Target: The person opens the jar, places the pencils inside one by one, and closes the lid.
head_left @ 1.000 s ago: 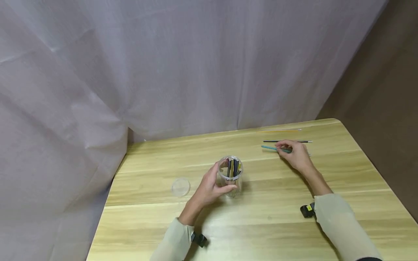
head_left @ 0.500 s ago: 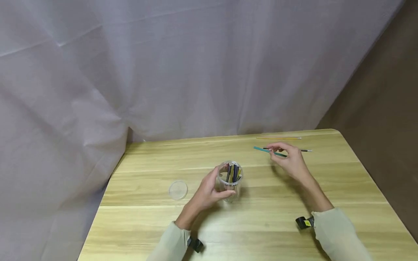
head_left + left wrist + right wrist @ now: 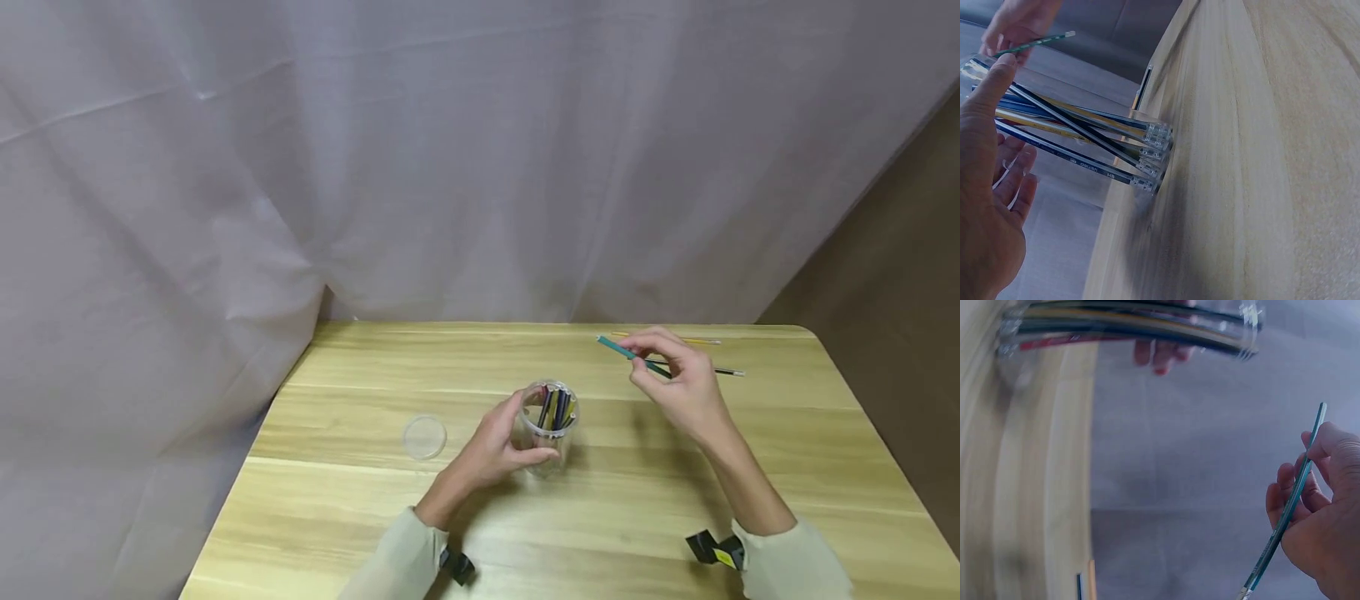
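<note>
My left hand (image 3: pixel 491 447) grips a clear plastic jar (image 3: pixel 551 450) round its side, thumb in front. Several pencils (image 3: pixel 1085 128) stand inside the jar, dark, blue and yellow ones, their eraser ends at the bottom in the left wrist view. To the right, my right hand (image 3: pixel 686 387) pinches a green pencil (image 3: pixel 615 347) between thumb and fingers, raised over the table and slanting. The right wrist view shows the same green pencil (image 3: pixel 1291 506) running across the palm, its metal-capped end pointing down toward the wrist side.
A round clear lid (image 3: pixel 424 437) lies on the wooden table (image 3: pixel 337 500) left of the jar. A yellow pencil (image 3: pixel 701 341) and a black pencil (image 3: pixel 729 372) lie at the back right, partly behind the right hand. A grey curtain (image 3: pixel 450 167) hangs behind the table.
My right hand has lifted the green pencil off the table and tilted it, far end up. The left hand keeps its grip on the jar. The head view has shifted slightly.
</note>
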`<act>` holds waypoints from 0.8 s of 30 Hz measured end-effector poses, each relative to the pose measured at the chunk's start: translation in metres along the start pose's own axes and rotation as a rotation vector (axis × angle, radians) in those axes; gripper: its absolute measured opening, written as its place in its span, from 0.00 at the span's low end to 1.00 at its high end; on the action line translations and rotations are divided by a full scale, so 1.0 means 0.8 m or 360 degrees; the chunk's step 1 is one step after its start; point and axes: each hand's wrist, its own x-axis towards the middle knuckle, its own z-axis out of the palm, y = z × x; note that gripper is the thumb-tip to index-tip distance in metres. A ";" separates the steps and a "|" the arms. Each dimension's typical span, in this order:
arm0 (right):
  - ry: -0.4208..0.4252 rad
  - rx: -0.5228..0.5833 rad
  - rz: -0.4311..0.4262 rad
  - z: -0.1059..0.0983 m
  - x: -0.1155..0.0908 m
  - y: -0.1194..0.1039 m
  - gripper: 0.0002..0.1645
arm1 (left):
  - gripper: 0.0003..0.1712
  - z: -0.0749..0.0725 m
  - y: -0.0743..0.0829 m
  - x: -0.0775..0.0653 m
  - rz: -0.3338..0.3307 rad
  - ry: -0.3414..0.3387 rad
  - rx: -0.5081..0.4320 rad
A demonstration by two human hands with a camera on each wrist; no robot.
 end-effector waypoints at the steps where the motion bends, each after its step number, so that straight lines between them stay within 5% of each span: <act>1: -0.0001 0.0061 -0.0005 0.000 0.001 -0.005 0.22 | 0.53 0.001 0.000 0.001 0.0007 0.0000 0.0004; 11: -0.0034 0.0551 -0.0099 0.006 0.012 -0.040 0.18 | 0.54 0.007 -0.002 0.007 0.0020 0.0012 0.0018; 18: -0.0058 0.0643 -0.0046 0.009 0.017 -0.061 0.13 | 0.53 0.007 -0.003 0.010 0.0029 0.0008 0.0025; 24: -0.0058 0.0772 -0.0152 0.015 0.021 -0.074 0.13 | 0.53 0.007 -0.003 0.012 0.0047 0.0015 0.0030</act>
